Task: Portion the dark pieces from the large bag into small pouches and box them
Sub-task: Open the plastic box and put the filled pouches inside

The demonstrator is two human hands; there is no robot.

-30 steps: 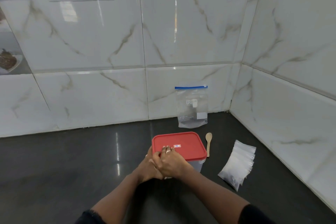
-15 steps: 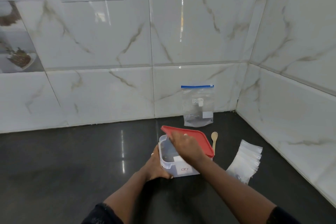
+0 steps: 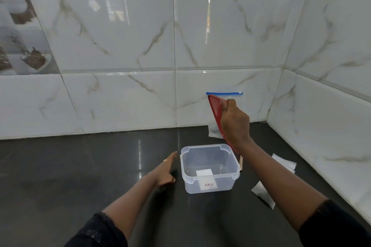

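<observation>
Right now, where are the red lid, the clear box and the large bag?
red lid [image 3: 216,112]: head view, upper part of its face.
clear box [image 3: 225,184]: head view, front wall, right side.
large bag [image 3: 224,93]: head view, blue zip strip on top.

Box [image 3: 222,184] on counter [image 3: 80,176], left hand [image 3: 165,171] just left of it, lid [image 3: 215,112] held up behind it in right hand [image 3: 234,124], bag [image 3: 233,96] against wall [image 3: 120,96] behind lid, spoon [image 3: 241,163] just right of box, pouches [image 3: 285,162] farther right

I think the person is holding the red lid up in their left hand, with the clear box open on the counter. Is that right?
Not quite. The head view shows the red lid held in the right hand, not the left. The left hand holds nothing, beside the clear box, which is open on the counter.
</observation>
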